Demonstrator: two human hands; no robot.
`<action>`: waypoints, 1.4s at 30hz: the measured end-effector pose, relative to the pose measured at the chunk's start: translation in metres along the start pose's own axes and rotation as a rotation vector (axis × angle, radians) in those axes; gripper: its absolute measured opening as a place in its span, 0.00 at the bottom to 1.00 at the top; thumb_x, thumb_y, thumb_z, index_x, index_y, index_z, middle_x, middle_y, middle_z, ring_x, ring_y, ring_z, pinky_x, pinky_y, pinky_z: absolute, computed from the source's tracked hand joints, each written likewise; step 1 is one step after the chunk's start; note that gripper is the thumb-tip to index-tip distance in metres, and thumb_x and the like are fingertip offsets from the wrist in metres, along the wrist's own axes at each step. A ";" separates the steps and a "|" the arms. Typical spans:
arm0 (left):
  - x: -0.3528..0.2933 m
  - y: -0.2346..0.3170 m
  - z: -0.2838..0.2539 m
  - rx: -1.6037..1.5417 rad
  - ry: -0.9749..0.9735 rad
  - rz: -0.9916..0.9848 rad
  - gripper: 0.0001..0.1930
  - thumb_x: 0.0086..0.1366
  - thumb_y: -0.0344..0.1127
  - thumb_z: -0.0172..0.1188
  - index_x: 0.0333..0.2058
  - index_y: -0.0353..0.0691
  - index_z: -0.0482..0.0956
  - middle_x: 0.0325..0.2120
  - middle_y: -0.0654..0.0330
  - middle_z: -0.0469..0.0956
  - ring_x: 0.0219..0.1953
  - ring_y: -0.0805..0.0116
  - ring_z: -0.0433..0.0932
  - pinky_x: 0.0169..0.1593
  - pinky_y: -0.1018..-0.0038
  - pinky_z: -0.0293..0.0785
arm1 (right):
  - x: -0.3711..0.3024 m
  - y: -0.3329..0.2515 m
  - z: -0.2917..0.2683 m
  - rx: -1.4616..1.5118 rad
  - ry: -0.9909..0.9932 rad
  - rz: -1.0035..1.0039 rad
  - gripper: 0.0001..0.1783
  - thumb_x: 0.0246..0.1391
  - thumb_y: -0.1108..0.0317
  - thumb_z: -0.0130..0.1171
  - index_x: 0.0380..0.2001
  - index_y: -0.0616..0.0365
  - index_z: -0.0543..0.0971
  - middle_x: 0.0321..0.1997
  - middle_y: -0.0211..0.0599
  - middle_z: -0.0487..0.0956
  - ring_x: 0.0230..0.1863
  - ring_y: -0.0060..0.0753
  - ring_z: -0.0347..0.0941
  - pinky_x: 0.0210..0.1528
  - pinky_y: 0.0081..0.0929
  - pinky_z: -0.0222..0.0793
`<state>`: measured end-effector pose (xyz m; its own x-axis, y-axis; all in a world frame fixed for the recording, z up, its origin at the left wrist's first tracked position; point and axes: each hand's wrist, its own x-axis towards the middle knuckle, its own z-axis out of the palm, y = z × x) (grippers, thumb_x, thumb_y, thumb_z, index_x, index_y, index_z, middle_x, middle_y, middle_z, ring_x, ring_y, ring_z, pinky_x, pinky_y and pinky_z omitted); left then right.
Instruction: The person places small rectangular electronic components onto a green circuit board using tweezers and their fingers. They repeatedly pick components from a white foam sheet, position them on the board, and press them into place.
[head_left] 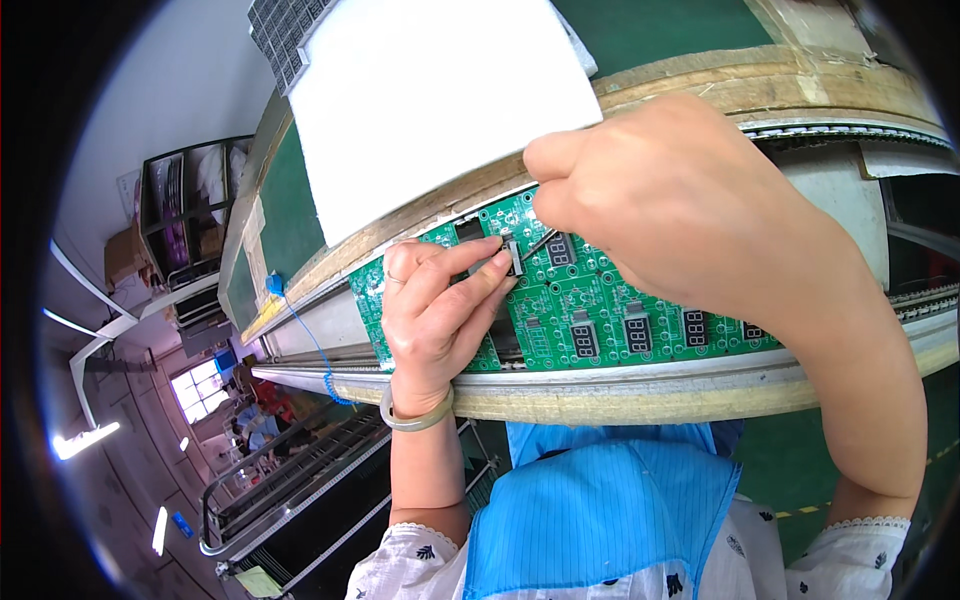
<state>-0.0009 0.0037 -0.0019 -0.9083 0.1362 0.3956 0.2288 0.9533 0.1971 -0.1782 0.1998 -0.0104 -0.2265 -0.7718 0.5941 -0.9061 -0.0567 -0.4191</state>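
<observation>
Green circuit boards (555,300) lie in a row along the conveyor rail in front of me. With thumb and fingers pinched, my left hand (440,310) grips a small digit display (515,258) at the board's surface. My right hand (640,190) is closed around a thin dark pointed tool (541,243), whose tip is beside that display; most of the tool is hidden by the hand. Several black digit displays with pale segments stand on the board, one (560,250) right of the tool and another (637,331) in the near row.
A large white foam sheet (450,110) lies beyond the boards, with a grey gridded stack (285,35) at its far left corner. A wooden ledge (690,70) runs behind the rail. A coiled blue cord (325,360) hangs at the left. The padded near edge (600,397) borders my apron.
</observation>
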 end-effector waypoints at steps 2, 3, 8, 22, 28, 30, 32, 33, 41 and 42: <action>0.000 0.000 0.000 -0.003 -0.003 -0.002 0.16 0.46 0.27 0.78 0.37 0.43 0.89 0.39 0.63 0.86 0.33 0.66 0.75 0.41 0.67 0.69 | 0.001 0.001 0.001 -0.009 -0.002 -0.005 0.05 0.41 0.72 0.61 0.18 0.60 0.76 0.26 0.38 0.73 0.29 0.45 0.77 0.29 0.40 0.69; 0.001 0.001 0.000 -0.003 -0.014 -0.008 0.16 0.46 0.26 0.78 0.37 0.41 0.89 0.39 0.61 0.87 0.33 0.64 0.76 0.41 0.67 0.70 | 0.002 0.001 0.001 -0.013 0.004 -0.008 0.05 0.41 0.71 0.61 0.18 0.60 0.76 0.26 0.38 0.73 0.29 0.46 0.77 0.29 0.40 0.69; 0.004 0.005 -0.002 -0.001 -0.038 -0.025 0.16 0.46 0.24 0.78 0.36 0.39 0.88 0.39 0.57 0.87 0.35 0.62 0.76 0.42 0.68 0.72 | 0.002 0.004 0.005 -0.010 0.072 -0.038 0.06 0.40 0.71 0.61 0.17 0.61 0.76 0.25 0.40 0.72 0.27 0.46 0.76 0.29 0.40 0.69; 0.006 0.002 0.000 -0.068 0.007 -0.020 0.15 0.45 0.27 0.78 0.35 0.41 0.88 0.38 0.62 0.87 0.33 0.65 0.76 0.41 0.68 0.70 | 0.004 -0.037 -0.033 -0.217 -0.023 0.231 0.06 0.42 0.69 0.61 0.21 0.59 0.75 0.28 0.37 0.71 0.25 0.41 0.75 0.27 0.34 0.70; 0.006 -0.002 0.000 -0.075 -0.023 -0.017 0.16 0.46 0.28 0.78 0.37 0.44 0.90 0.38 0.63 0.87 0.32 0.66 0.75 0.42 0.68 0.70 | -0.008 -0.060 -0.037 -0.094 0.116 0.352 0.11 0.40 0.70 0.63 0.29 0.62 0.80 0.30 0.34 0.71 0.27 0.34 0.73 0.25 0.31 0.69; 0.005 0.000 0.001 -0.075 -0.010 -0.019 0.16 0.46 0.28 0.78 0.37 0.43 0.90 0.38 0.63 0.87 0.32 0.65 0.75 0.42 0.67 0.70 | -0.023 -0.069 -0.028 -0.089 0.055 0.398 0.14 0.39 0.71 0.64 0.33 0.64 0.82 0.31 0.33 0.72 0.27 0.31 0.73 0.25 0.29 0.69; 0.005 0.001 0.000 -0.068 -0.020 -0.032 0.16 0.46 0.29 0.79 0.37 0.43 0.90 0.38 0.63 0.87 0.32 0.65 0.74 0.42 0.67 0.69 | -0.030 -0.075 -0.023 -0.107 -0.031 0.415 0.17 0.38 0.72 0.65 0.36 0.66 0.83 0.32 0.33 0.73 0.28 0.30 0.73 0.25 0.28 0.69; 0.005 0.001 0.000 -0.068 -0.022 -0.032 0.16 0.46 0.29 0.79 0.37 0.43 0.90 0.38 0.63 0.87 0.32 0.65 0.74 0.42 0.67 0.69 | -0.032 -0.077 -0.022 -0.107 -0.055 0.413 0.17 0.39 0.72 0.65 0.36 0.66 0.83 0.33 0.33 0.73 0.28 0.30 0.73 0.25 0.27 0.70; 0.007 0.003 -0.003 -0.057 -0.070 -0.042 0.16 0.46 0.26 0.78 0.37 0.40 0.88 0.39 0.58 0.87 0.35 0.62 0.76 0.43 0.66 0.70 | -0.029 -0.079 -0.010 -0.115 -0.110 0.376 0.15 0.42 0.73 0.66 0.37 0.67 0.84 0.33 0.33 0.74 0.29 0.30 0.74 0.26 0.25 0.71; 0.007 0.002 -0.003 -0.056 -0.059 -0.040 0.16 0.46 0.28 0.78 0.37 0.41 0.89 0.39 0.60 0.86 0.34 0.64 0.75 0.43 0.67 0.69 | -0.028 -0.079 -0.010 -0.113 -0.111 0.373 0.14 0.43 0.73 0.65 0.36 0.67 0.84 0.33 0.33 0.74 0.29 0.30 0.74 0.26 0.25 0.71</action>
<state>-0.0057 0.0062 0.0038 -0.9357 0.1156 0.3333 0.2097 0.9420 0.2621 -0.1039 0.2325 0.0127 -0.5125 -0.7906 0.3352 -0.8044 0.3053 -0.5097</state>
